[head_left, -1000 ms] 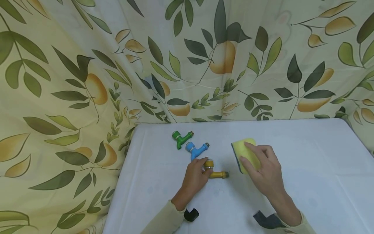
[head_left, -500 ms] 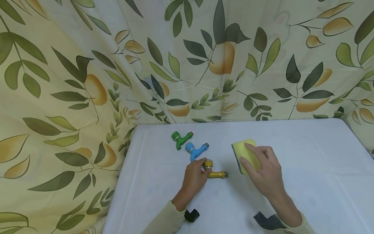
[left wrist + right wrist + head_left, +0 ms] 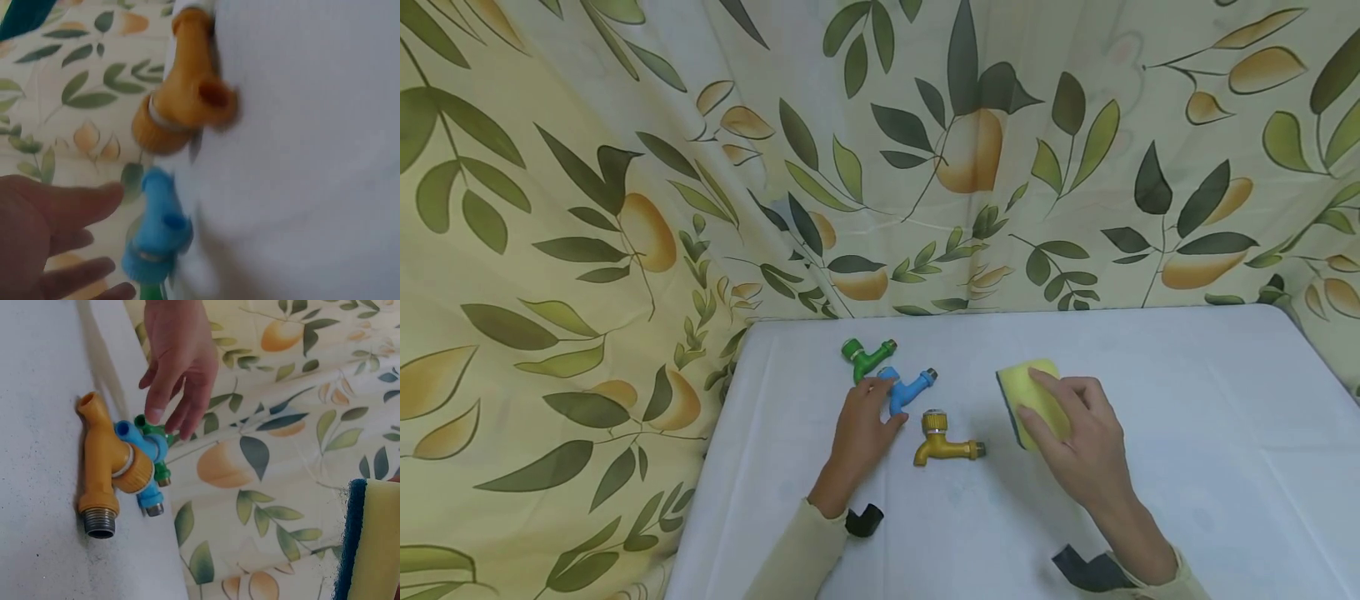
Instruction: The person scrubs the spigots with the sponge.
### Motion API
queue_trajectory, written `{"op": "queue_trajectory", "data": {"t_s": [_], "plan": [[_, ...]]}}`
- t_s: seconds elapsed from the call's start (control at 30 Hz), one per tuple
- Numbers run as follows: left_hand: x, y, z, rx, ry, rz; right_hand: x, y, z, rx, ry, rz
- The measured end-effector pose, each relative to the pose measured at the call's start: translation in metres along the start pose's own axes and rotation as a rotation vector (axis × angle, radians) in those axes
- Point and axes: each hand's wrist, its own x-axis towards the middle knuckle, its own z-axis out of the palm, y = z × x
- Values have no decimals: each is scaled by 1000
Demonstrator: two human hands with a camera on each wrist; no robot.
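Note:
Three plastic taps lie on the white table: a green tap (image 3: pixel 868 358) at the back, a blue tap (image 3: pixel 913 388) in the middle and a yellow tap (image 3: pixel 951 450) nearest me. My left hand (image 3: pixel 859 429) hovers at the blue tap with thumb and fingers spread. In the left wrist view a gap shows between the thumb and the blue tap (image 3: pixel 156 228). My right hand (image 3: pixel 1086 442) pinches a yellow sponge (image 3: pixel 1033 400) with a dark blue scouring side, held to the right of the taps. The right wrist view shows the sponge (image 3: pixel 378 544) at its edge.
The table (image 3: pixel 1210 400) is covered with a white cloth. Behind it and on the left hangs a leaf-and-fruit patterned curtain (image 3: pixel 1060 208), close to the table's edge. Black straps (image 3: pixel 865 521) show at both wrists.
My left hand has let go of the yellow tap and moved back and left to the blue tap. The yellow tap stays on the table. The right hand with the sponge has hardly moved.

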Motion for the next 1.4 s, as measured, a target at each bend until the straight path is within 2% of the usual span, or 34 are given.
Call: {"op": "queue_trajectory", "data": {"t_s": [0.13, 0.33, 0.5, 0.67, 0.77, 1.0, 1.17, 1.27, 1.4], "plan": [[9, -11, -4, 58, -75, 1, 0, 1, 0, -3, 3, -4], [17, -20, 3, 73, -151, -13, 0, 0, 1, -2, -19, 23], [21, -25, 9, 76, -166, -29, -2, 1, 2, 5, -26, 29], [26, -29, 14, 98, -146, -39, -2, 2, 4, 22, -18, 10], [27, -31, 15, 77, -135, -35, -3, 2, 4, 21, -15, 5], [26, -33, 10, -47, -100, 14, -3, 3, 6, 16, -26, 16], [23, -35, 7, -185, -83, 59, -2, 4, 9, 18, -55, 36], [20, -33, 6, -304, -56, 128, 1, 4, 13, 4, -85, 43], [15, -23, 4, -450, -14, 281, 5, 3, 22, 1, -104, 44]]}}
